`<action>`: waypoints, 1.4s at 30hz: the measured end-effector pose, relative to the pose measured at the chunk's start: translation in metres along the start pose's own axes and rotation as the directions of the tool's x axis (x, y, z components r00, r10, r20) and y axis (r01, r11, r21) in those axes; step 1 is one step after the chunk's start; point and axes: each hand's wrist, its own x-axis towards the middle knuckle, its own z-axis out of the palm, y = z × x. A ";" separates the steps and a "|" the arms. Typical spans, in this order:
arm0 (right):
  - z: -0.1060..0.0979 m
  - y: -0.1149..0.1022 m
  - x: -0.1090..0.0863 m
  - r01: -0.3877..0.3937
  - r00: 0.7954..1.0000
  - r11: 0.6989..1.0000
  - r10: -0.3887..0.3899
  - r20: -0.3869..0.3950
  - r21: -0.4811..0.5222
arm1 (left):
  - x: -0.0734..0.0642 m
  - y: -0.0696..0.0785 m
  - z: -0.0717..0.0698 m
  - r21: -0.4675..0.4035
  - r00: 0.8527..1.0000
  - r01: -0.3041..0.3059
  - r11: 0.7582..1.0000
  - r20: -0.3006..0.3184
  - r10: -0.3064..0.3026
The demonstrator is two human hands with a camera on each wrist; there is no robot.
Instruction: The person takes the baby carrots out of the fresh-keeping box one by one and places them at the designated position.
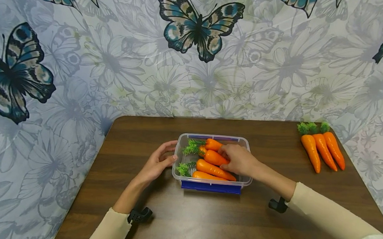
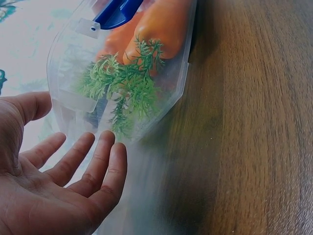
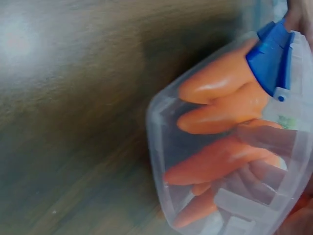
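Observation:
A clear plastic container (image 1: 176, 170) with blue side latches (image 1: 211, 187) holds several orange toy-like carrots with green frilly tops. My right hand (image 1: 240, 160) reaches inside it and grips a carrot (image 1: 215, 158) in the middle of the row. Through the clear wall in the right wrist view, fingers (image 3: 269, 137) curl about that carrot (image 3: 210, 161). My left hand (image 1: 156, 162) is at the container's left side, thumb by the rim. In the left wrist view its fingers are spread and relaxed, palm up, next to the carrot greens (image 2: 127, 83) behind the wall.
Three more carrots (image 1: 322, 151) lie side by side at the table's back right. The brown wooden table (image 1: 204, 224) meets a wall covering with butterflies (image 1: 199, 27) at its back edge. Dark straps (image 1: 139, 215) sit on both wrists.

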 end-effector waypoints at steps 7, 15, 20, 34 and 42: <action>-0.001 0.000 -0.004 -0.024 1.000 0.999 0.024 -0.011 0.022 | 0.001 0.001 0.001 0.000 1.000 -0.002 1.000 0.007 0.002; -0.003 0.000 -0.008 0.005 0.999 0.998 -0.002 -0.048 0.061 | 0.000 0.000 0.000 0.006 1.000 0.005 1.000 -0.001 -0.005; -0.003 0.002 -0.008 0.021 0.998 0.994 -0.015 -0.053 0.108 | 0.000 0.000 0.001 0.004 1.000 0.008 1.000 -0.008 -0.008; -0.012 0.000 -0.012 0.020 0.998 0.966 -0.006 -0.056 0.256 | -0.001 0.002 0.002 0.015 1.000 0.014 1.000 -0.006 -0.014; -0.020 -0.002 -0.018 0.002 0.998 0.955 0.015 -0.056 0.296 | -0.001 0.003 0.001 0.015 1.000 0.016 1.000 -0.007 -0.016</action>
